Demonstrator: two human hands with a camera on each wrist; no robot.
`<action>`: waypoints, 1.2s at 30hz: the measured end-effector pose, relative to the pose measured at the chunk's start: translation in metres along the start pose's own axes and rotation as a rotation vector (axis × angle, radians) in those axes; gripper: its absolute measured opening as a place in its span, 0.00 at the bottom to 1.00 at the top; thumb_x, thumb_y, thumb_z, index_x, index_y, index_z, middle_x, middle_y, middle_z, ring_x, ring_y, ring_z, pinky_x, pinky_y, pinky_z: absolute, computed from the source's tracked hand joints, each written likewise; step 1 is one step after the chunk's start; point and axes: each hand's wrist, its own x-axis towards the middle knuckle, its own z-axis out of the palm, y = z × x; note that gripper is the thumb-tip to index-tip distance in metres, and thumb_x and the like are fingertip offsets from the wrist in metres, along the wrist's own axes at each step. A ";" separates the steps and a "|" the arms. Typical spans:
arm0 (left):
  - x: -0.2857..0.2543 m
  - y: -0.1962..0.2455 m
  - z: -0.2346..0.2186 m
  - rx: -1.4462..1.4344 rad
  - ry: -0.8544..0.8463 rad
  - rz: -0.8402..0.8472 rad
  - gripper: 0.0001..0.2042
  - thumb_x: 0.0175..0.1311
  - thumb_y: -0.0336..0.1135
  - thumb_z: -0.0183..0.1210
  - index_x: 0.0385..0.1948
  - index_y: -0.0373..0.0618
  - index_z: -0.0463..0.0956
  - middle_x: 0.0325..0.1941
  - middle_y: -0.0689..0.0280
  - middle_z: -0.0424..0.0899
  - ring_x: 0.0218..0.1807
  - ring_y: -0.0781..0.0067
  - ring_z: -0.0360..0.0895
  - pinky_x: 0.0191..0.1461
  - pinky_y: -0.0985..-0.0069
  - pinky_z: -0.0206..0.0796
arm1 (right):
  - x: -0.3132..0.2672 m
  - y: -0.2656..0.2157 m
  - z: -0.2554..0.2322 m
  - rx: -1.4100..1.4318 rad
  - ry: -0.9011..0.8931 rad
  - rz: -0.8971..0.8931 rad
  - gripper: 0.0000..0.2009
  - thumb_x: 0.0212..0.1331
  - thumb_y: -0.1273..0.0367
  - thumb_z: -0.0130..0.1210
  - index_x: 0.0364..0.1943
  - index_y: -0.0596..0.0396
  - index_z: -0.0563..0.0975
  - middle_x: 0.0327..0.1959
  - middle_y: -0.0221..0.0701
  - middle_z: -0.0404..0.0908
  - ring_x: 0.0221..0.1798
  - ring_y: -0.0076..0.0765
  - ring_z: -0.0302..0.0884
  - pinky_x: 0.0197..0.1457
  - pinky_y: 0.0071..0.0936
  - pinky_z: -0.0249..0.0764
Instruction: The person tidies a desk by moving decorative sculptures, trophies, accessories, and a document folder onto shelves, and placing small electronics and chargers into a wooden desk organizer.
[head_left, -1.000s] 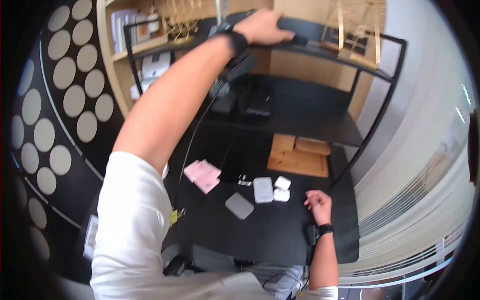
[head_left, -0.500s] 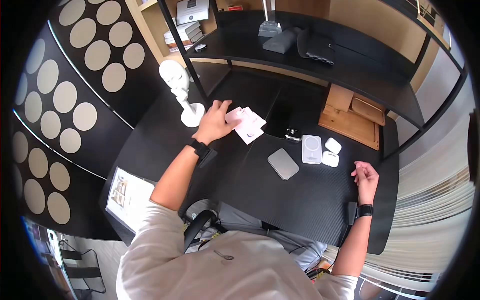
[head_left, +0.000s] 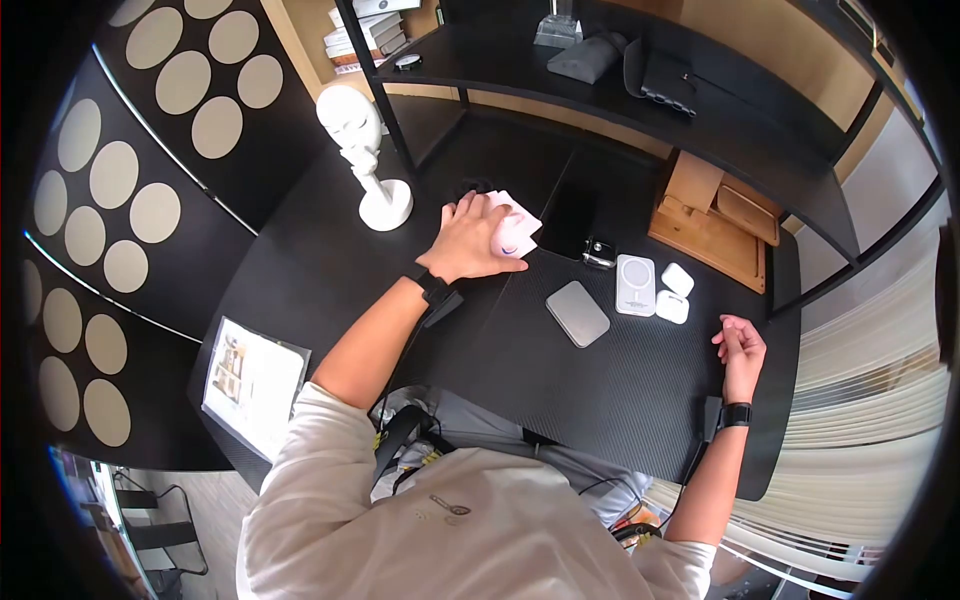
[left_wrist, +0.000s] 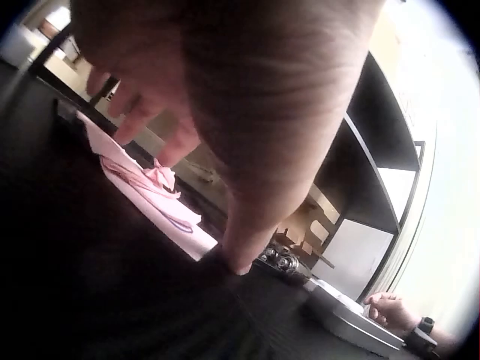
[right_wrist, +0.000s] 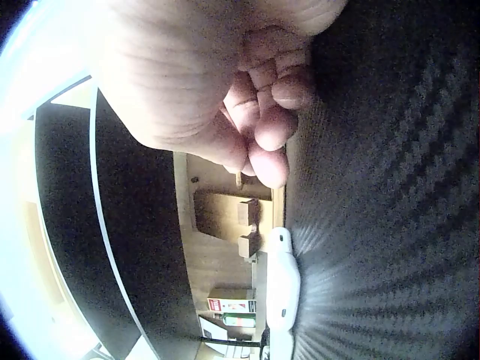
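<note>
While splayed, the left hand touches pink pieces; the right hand curls loosely.

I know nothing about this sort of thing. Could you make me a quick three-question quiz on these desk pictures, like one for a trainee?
1. Which thing does the left hand reach over?
a) the wooden tray
b) the pink item
c) the white head-shaped stand

2. True or false: the right hand is gripping the flat grey case.

3. How many small white rounded cases lie beside the white rectangular pad?

Key:
1. b
2. False; its loosely curled fingers hold nothing.
3. Two
</note>
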 end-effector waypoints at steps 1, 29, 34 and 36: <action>0.003 -0.001 -0.002 -0.043 -0.076 -0.042 0.44 0.45 0.64 0.69 0.65 0.48 0.72 0.64 0.50 0.71 0.68 0.51 0.65 0.68 0.54 0.51 | 0.000 -0.001 -0.001 0.002 0.004 0.001 0.08 0.70 0.68 0.57 0.42 0.57 0.83 0.24 0.23 0.81 0.20 0.11 0.64 0.22 0.13 0.55; 0.063 0.016 -0.011 0.055 -0.337 0.039 0.33 0.38 0.43 0.70 0.52 0.42 0.76 0.43 0.47 0.84 0.50 0.47 0.82 0.54 0.59 0.77 | 0.000 -0.002 0.000 -0.014 -0.010 0.006 0.07 0.70 0.69 0.56 0.41 0.57 0.83 0.23 0.22 0.81 0.21 0.11 0.64 0.23 0.13 0.56; 0.064 0.015 -0.004 0.112 -0.258 0.132 0.23 0.46 0.29 0.64 0.49 0.42 0.77 0.41 0.47 0.85 0.46 0.46 0.84 0.49 0.59 0.77 | 0.000 -0.002 0.000 -0.020 -0.010 0.014 0.07 0.70 0.69 0.56 0.41 0.57 0.83 0.23 0.22 0.81 0.21 0.11 0.65 0.23 0.13 0.56; 0.061 0.014 0.006 0.107 -0.208 0.131 0.20 0.48 0.27 0.63 0.47 0.41 0.77 0.38 0.48 0.85 0.44 0.46 0.84 0.48 0.59 0.77 | 0.000 -0.002 0.000 -0.021 -0.014 0.011 0.07 0.70 0.69 0.56 0.41 0.57 0.83 0.24 0.22 0.81 0.21 0.11 0.65 0.23 0.13 0.56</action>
